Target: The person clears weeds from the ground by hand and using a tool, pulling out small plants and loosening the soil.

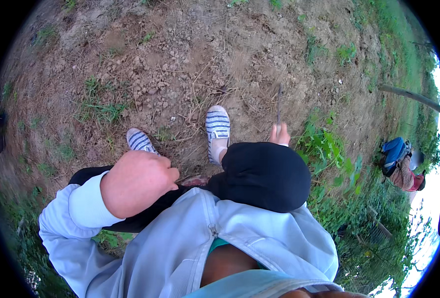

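Note:
My right hand [279,135] is closed around the pale handle of a thin, dark hand tool [279,101]. Its narrow shaft points away from me over the soil, and its far end is blurred, so I cannot tell its exact kind. Beyond my right knee, only that hand's fingers and wrist show. My left hand [140,183] is curled into a fist over my left thigh, its palm turned out of sight; nothing shows sticking out of it. Dry, crumbly soil [179,80] with straw lies before my feet.
My striped shoes [217,121] stand on the soil. Leafy vines [328,147] grow close right of my right hand; grass tufts [106,111] lie ahead left. At the far right are a wooden pole [413,95] and a crouching person [400,164].

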Tool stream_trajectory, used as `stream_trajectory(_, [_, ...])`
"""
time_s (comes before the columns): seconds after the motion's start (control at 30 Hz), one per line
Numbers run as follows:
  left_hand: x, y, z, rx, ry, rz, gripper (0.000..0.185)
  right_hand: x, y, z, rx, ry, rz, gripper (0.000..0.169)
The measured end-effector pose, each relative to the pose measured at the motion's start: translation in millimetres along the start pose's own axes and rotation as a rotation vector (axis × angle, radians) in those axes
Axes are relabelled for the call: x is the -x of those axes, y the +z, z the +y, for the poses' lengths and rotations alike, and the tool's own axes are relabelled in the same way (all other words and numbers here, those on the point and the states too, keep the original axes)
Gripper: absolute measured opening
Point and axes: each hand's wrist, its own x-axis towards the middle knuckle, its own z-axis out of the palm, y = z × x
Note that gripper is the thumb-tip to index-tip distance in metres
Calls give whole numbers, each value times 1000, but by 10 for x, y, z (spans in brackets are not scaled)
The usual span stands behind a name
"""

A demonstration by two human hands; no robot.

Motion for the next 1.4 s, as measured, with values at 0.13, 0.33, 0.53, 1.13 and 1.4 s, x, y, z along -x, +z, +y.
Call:
stream_trajectory(0.13, [-11, -28, -59, 14, 10, -28, 20, -888, 393, -621, -126, -16, 92, 31])
stream_trajectory(0.33, [25, -29, -43, 0, -6, -7, 20, -860, 830, -1218, -127, -105, -131, 34])
stream_trajectory(0.53, [74, -43, -52, -27, -52, 17, 20, -576, 535, -1125, -121, -284, -253, 32])
stream_trajectory(1.13, [60, -44, -33, -123, -173, 168, 15, -1838, 1261, -2171, 57, -150, -246, 44])
stream_trajectory(1.4, [40, -37, -173, -54, -70, 167, 8, -2703, 1194, -2539, -112, -166, 2, 35])
